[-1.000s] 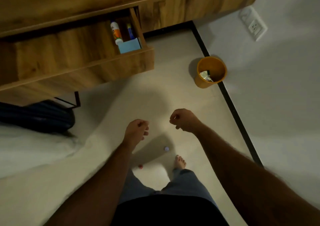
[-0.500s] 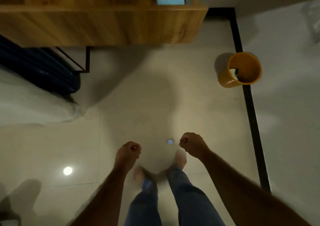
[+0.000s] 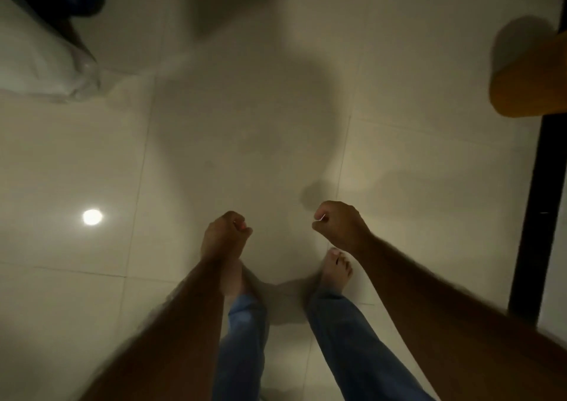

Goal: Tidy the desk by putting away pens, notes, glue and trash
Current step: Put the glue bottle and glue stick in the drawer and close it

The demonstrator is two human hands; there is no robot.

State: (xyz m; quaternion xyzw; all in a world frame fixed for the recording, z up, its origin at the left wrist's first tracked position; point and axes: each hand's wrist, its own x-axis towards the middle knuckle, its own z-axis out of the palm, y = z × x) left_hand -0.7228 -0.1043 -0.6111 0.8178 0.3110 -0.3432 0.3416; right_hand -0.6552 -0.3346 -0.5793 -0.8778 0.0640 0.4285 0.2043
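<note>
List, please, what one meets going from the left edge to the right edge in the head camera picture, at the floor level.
White cloth → light reflection on the tiles → left hand → right hand → black floor strip. The orange bin overlaps the strip, so it is left out.

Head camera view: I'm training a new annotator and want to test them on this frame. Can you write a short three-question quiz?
1. True or false: the orange bin sits at the left edge of the view.
2. The left hand and right hand are: A) spread flat, B) curled into fists, C) out of view.
3. Fill in: the person's feet on the tile floor are ____ (no shoes or socks).

Key: 1 false, it is at the right edge; 2 B; 3 bare.
</note>
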